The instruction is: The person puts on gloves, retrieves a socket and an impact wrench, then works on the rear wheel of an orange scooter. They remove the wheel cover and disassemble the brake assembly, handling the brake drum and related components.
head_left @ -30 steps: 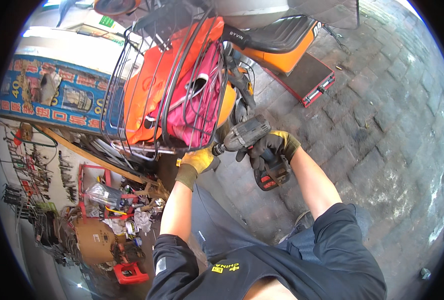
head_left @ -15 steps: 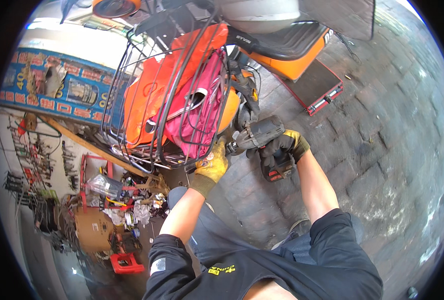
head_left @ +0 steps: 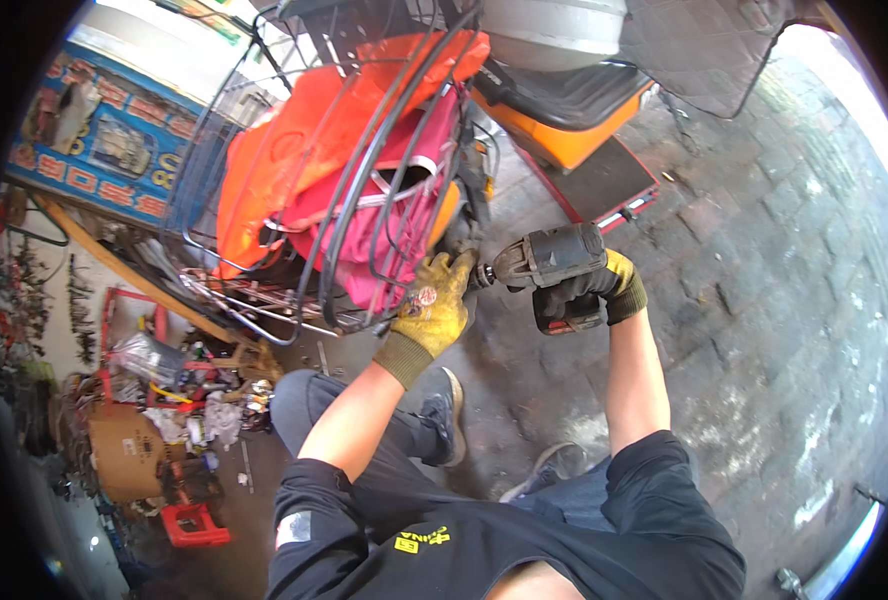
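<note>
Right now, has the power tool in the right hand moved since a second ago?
Yes: the power tool in the right hand has shifted rightward, nearer the red-edged case.

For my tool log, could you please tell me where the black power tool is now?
In the head view, the black power tool is right of centre, in the right hand, pointing towards the left hand.

The power tool (head_left: 552, 256) has shifted right in view and lies more level, its battery end (head_left: 572, 324) drawn closer under the right hand (head_left: 612, 284). The left hand (head_left: 436, 302) has moved up and right, with more of its gloved back showing. The left shoe (head_left: 448, 415), out of sight a second ago, now shows plainly below
</note>
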`<action>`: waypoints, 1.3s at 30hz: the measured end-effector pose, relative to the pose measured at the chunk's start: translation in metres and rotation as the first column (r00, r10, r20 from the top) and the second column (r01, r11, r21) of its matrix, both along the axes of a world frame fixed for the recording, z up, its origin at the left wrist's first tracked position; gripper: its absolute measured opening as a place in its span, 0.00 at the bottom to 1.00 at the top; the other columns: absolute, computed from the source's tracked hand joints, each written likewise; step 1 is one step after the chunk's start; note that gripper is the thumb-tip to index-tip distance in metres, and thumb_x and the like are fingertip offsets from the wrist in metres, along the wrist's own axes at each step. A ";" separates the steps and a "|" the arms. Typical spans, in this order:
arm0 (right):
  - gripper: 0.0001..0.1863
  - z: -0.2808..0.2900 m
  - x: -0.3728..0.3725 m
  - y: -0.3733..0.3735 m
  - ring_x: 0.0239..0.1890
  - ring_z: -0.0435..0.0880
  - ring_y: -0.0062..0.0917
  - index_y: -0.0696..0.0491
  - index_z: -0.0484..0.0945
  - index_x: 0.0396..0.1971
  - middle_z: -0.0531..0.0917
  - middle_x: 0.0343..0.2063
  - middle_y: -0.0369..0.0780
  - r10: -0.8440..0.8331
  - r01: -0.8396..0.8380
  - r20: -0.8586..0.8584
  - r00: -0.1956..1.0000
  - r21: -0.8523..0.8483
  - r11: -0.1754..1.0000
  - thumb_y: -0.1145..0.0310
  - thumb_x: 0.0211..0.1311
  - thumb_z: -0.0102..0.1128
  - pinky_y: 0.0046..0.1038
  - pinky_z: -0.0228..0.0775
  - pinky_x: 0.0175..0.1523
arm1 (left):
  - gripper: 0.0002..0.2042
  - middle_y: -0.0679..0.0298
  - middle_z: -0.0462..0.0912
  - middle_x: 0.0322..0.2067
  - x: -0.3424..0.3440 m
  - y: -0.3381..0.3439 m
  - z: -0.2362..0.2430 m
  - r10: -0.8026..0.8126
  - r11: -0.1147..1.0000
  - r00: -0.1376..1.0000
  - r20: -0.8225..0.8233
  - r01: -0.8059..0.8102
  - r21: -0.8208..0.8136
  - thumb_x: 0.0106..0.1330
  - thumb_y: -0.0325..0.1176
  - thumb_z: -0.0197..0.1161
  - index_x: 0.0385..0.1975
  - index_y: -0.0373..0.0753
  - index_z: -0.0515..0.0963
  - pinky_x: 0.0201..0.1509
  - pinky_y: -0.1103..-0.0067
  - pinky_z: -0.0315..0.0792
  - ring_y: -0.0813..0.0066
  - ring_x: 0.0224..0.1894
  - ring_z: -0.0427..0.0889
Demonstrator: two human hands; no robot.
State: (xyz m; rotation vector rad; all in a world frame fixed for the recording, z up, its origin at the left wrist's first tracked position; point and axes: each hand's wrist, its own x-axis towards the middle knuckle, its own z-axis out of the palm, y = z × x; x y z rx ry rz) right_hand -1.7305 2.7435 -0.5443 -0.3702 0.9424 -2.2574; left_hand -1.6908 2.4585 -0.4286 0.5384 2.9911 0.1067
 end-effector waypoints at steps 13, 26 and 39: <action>0.30 0.003 0.109 0.046 0.40 0.91 0.29 0.59 0.79 0.64 0.89 0.51 0.44 -0.267 0.253 0.063 0.962 0.175 0.952 0.79 0.59 0.69 0.30 0.85 0.44 | 0.17 0.59 0.86 0.47 -0.036 0.071 -0.059 -0.507 0.854 0.852 -0.132 0.518 0.060 0.63 0.35 0.66 0.53 0.44 0.80 0.52 0.57 0.80 0.53 0.51 0.85; 0.29 -0.092 0.176 0.007 0.45 0.90 0.37 0.54 0.74 0.67 0.89 0.45 0.50 -0.434 0.311 0.334 0.836 0.363 0.878 0.57 0.72 0.66 0.39 0.83 0.52 | 0.13 0.52 0.90 0.49 -0.034 0.097 -0.121 -0.428 0.884 0.821 0.378 0.467 -0.015 0.64 0.35 0.64 0.47 0.45 0.86 0.57 0.58 0.81 0.50 0.55 0.88; 0.24 -0.102 0.153 -0.010 0.32 0.82 0.26 0.47 0.80 0.61 0.89 0.39 0.44 -0.321 0.318 0.455 0.831 0.085 0.944 0.52 0.72 0.64 0.34 0.78 0.43 | 0.24 0.54 0.87 0.52 -0.043 0.092 -0.119 -0.586 0.792 0.797 -0.145 0.601 0.106 0.59 0.34 0.66 0.58 0.38 0.80 0.62 0.58 0.74 0.51 0.57 0.83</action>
